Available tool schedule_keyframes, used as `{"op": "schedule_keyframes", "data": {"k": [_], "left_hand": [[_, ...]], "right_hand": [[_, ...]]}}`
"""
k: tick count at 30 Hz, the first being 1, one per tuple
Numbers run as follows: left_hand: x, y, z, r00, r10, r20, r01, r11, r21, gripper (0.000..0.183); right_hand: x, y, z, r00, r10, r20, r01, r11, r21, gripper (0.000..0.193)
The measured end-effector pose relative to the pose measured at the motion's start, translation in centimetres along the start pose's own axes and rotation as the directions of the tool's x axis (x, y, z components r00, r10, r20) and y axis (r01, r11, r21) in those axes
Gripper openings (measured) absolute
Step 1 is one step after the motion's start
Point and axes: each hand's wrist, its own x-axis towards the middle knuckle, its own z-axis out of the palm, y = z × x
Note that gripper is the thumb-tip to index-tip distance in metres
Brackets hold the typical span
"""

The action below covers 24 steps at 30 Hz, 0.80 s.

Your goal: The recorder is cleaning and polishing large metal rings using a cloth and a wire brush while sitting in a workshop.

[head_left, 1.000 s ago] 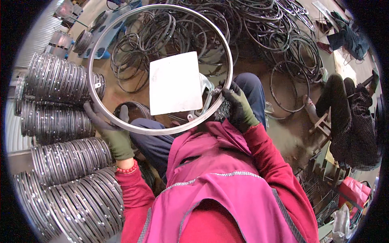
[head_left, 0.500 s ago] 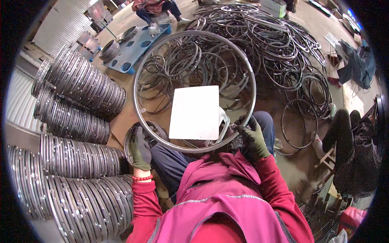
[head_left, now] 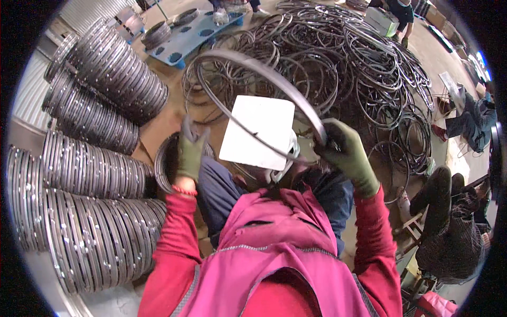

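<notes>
As a grey metal ring point(head_left: 300, 100) tilts across a white board point(head_left: 270, 116), the right hand point(head_left: 346, 149) clamps its near right edge.
Well clear of the ring, the left hand point(head_left: 190, 145) has its fingers spread, with a small coil of rings point(head_left: 165, 165) just beside it; whether they touch cannot be told. Farther left stand long stacks of rings point(head_left: 100, 240); ahead lie a loose pile of rings point(head_left: 351, 50) and a blue pallet point(head_left: 194, 38).
</notes>
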Motion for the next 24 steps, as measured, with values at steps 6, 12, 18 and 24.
{"op": "schedule_keyframes", "data": {"k": [6,12,18,24], "left_hand": [[4.3,2.8,0.7,0.929,0.341,0.142,-0.368,0.884,0.287,0.087],[6.6,2.6,0.8,0.907,0.308,0.288,-0.386,0.881,0.274,0.090],[12.0,-1.1,-0.9,0.937,0.081,0.339,-0.137,0.980,0.144,0.053],[13.4,0.8,-2.3,0.953,0.078,0.292,0.010,0.957,-0.288,0.031]], "right_hand": [[5.5,-0.2,0.4,0.964,-0.107,0.244,0.181,0.936,-0.303,0.034],[6.4,0.1,-0.4,0.949,-0.102,0.298,0.118,0.992,-0.036,0.043],[7.0,-1.3,-2.0,0.920,-0.247,0.304,0.311,0.933,-0.182,0.042],[7.1,1.9,-7.2,0.851,-0.508,0.137,0.501,0.705,-0.502,0.033]]}}
